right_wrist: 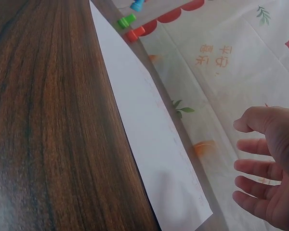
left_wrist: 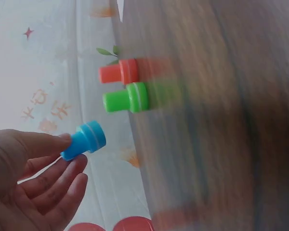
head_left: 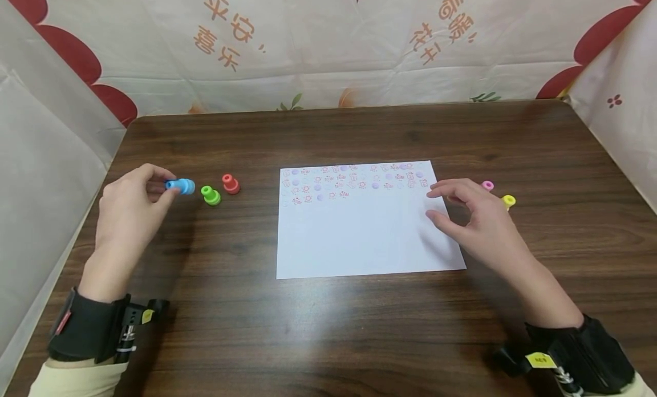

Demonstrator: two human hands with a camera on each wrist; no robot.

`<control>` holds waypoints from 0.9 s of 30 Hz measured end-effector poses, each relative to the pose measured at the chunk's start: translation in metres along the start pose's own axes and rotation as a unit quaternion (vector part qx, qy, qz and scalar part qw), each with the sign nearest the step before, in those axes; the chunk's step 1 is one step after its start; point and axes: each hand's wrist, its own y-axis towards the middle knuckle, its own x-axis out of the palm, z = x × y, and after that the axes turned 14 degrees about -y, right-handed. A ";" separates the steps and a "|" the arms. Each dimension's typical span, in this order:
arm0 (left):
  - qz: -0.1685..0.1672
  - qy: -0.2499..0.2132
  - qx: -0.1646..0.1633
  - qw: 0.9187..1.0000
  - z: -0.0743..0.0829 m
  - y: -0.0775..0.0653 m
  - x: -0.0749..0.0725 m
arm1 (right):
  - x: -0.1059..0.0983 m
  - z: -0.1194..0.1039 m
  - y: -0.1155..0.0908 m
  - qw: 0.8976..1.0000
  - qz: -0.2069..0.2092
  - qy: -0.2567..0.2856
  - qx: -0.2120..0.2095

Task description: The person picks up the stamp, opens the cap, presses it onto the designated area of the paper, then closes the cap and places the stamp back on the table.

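My left hand [head_left: 128, 206] pinches a blue toy stamp [head_left: 181, 186] between thumb and fingertips, at the left of the table. In the left wrist view the stamp [left_wrist: 89, 137] is tilted, its wide end pointing away from the hand. Just right of it stand a green stamp [head_left: 210, 195] and a red stamp [head_left: 231, 183]. My right hand [head_left: 479, 220] hovers over the right edge of a white sheet of paper [head_left: 354, 237], thumb and fingers spread with nothing between them. Rows of small red and purple prints [head_left: 336, 183] cover the upper part of the sheet.
A pink stamp [head_left: 487, 185] and a yellow stamp [head_left: 509, 201] stand right of the paper, partly hidden behind the right hand. Everything rests on a dark wooden table [head_left: 231, 328]. A printed white cloth [head_left: 318, 49] hangs behind its far edge and along both sides.
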 end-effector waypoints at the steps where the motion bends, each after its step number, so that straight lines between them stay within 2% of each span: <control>1: 0.007 -0.007 0.007 1.000 0.003 0.000 0.000 | 0.000 0.000 0.000 1.000 0.000 0.000 -0.001; 6: 0.028 -0.054 0.041 0.997 0.019 -0.003 0.001 | -0.001 -0.003 0.002 1.000 -0.003 -0.001 -0.002; 14: 0.018 -0.142 0.070 0.987 0.046 -0.010 0.005 | -0.002 -0.011 0.005 1.000 -0.013 0.004 -0.004; 19: -0.021 -0.204 0.066 0.976 0.060 -0.014 0.010 | -0.001 -0.016 0.008 1.000 -0.011 0.006 -0.013; 27: -0.111 -0.286 0.059 0.950 0.074 -0.021 0.025 | -0.001 -0.030 0.012 0.999 -0.012 0.025 -0.022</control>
